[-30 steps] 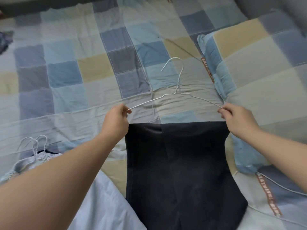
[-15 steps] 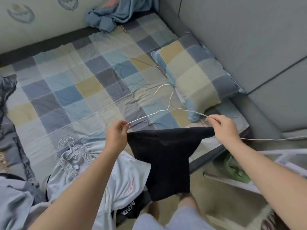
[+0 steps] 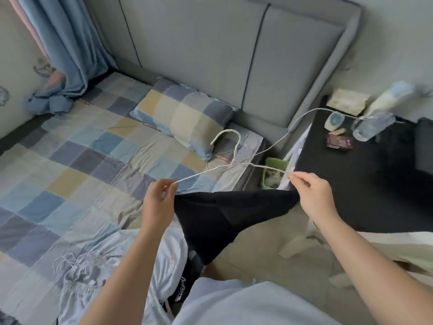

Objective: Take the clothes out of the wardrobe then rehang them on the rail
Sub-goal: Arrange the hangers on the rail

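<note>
A thin white wire hanger (image 3: 230,158) is held in the air over the bed's right edge, its hook pointing up and away. A black garment (image 3: 218,216) hangs folded over its lower bar. My left hand (image 3: 159,202) pinches the hanger's left end together with the black cloth. My right hand (image 3: 314,195) pinches the right end and the cloth there. A pile of pale clothes on hangers (image 3: 93,261) lies on the bed below my left arm.
The checked bedsheet (image 3: 70,165) and a pillow (image 3: 180,113) lie under a grey padded headboard (image 3: 210,55). A dark bedside table (image 3: 356,184) on the right holds a bottle (image 3: 372,125) and small items. A white cable (image 3: 288,130) runs across. A blue curtain (image 3: 61,43) hangs at the left.
Both hands lifted the hanger with the black garment off the bed and carried it to the right, toward the bedside table. The view swung up and right.
</note>
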